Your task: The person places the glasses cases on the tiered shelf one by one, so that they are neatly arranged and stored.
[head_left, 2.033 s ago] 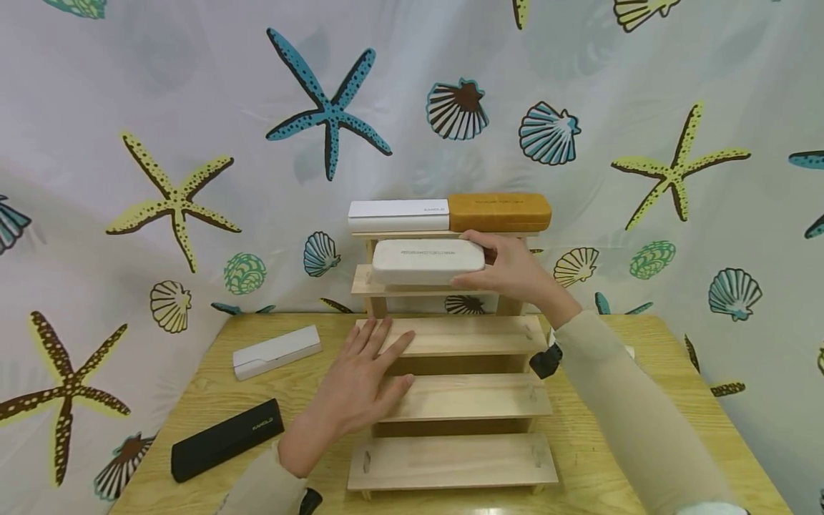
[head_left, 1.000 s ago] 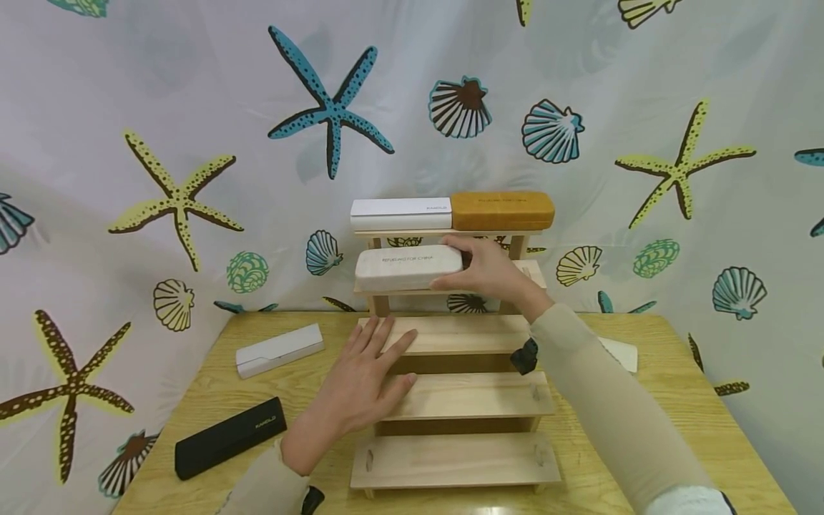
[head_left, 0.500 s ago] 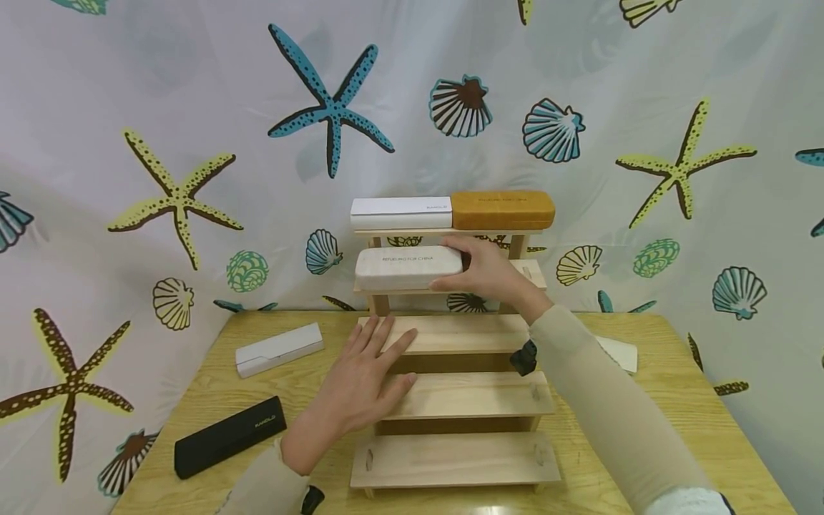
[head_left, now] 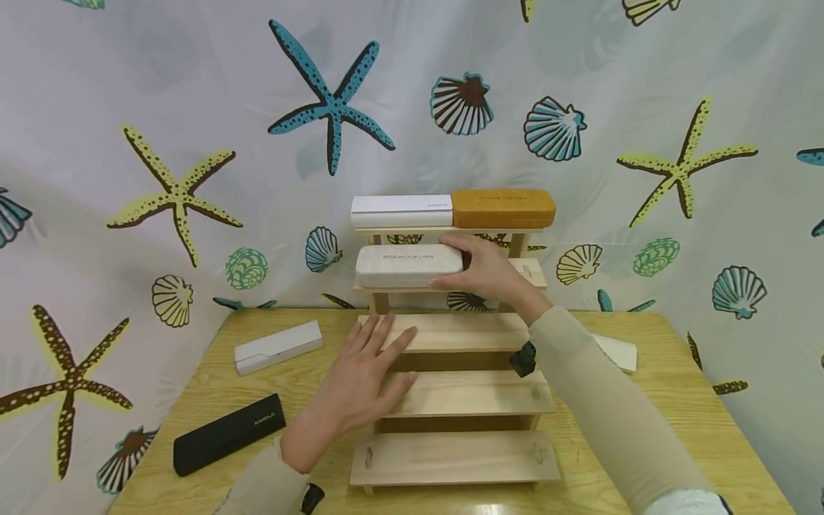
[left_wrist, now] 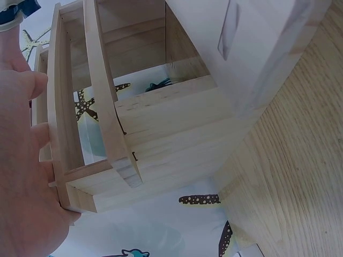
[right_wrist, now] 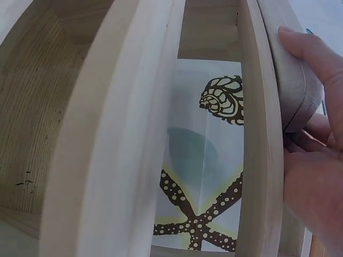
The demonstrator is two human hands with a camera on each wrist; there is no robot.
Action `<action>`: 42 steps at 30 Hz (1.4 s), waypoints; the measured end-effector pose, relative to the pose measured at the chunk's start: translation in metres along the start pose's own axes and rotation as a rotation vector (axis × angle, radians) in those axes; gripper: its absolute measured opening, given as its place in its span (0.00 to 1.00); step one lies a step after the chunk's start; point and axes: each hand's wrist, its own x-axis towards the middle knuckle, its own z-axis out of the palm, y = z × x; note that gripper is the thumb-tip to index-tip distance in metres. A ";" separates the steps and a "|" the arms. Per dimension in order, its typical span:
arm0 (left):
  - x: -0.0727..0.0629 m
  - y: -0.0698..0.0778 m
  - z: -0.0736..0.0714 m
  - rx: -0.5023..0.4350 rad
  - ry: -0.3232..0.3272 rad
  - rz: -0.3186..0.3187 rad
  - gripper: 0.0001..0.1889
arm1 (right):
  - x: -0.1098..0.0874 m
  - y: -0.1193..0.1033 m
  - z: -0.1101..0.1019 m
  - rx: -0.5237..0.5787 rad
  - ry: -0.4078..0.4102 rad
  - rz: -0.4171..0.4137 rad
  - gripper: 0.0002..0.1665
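A tiered wooden display rack (head_left: 453, 458) stands in the middle of the table. On its second shelf from the top, at the left end, sits a whitish eyeglasses case (head_left: 402, 266) with small lettering. My right hand (head_left: 492, 270) grips that case by its right end; in the right wrist view the thumb lies on the grey-looking case (right_wrist: 293, 80), close by a wooden board. With fingers spread, my left hand (head_left: 363, 379) rests on the left side of the rack's middle steps. The left wrist view shows the rack's side (left_wrist: 182, 128) beside that hand.
The top shelf holds a white case (head_left: 400, 212) and a mustard-yellow case (head_left: 505, 208) side by side. A white case (head_left: 278, 347) and a black case (head_left: 228, 434) lie on the table at left. Another white object (head_left: 618, 352) is partly behind the right forearm. A patterned curtain (head_left: 412, 57) hangs behind.
My right hand has moved the whitish eyeglasses case left and slightly down onto the second shelf's left end. During the last second hand and case have stayed put. My left hand stays in place.
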 end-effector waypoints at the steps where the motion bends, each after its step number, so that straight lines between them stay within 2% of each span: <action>1: 0.000 0.000 0.000 0.001 0.007 0.005 0.35 | 0.000 0.000 0.000 -0.001 0.002 0.000 0.54; 6: 0.000 0.000 0.000 -0.003 0.023 0.013 0.35 | -0.001 0.000 0.001 0.013 0.004 0.005 0.54; 13: 0.000 0.000 0.000 -0.002 -0.010 -0.009 0.35 | -0.003 0.002 0.002 0.043 0.012 0.019 0.55; 20: 0.000 0.002 0.001 -0.012 0.004 0.005 0.35 | -0.014 0.008 -0.007 0.085 0.030 0.014 0.52; 26: 0.000 0.001 0.001 -0.007 0.019 0.011 0.35 | -0.039 0.021 -0.024 0.168 0.046 0.052 0.47; 31: 0.000 0.001 0.001 -0.003 0.020 0.013 0.36 | -0.069 0.035 -0.044 0.235 0.132 0.062 0.38; 38: 0.001 0.001 0.002 -0.008 0.022 0.011 0.36 | -0.106 0.069 -0.066 0.176 0.278 0.084 0.26; 42: 0.001 0.002 0.000 -0.008 0.012 0.010 0.36 | -0.126 0.091 -0.076 0.145 0.332 0.120 0.23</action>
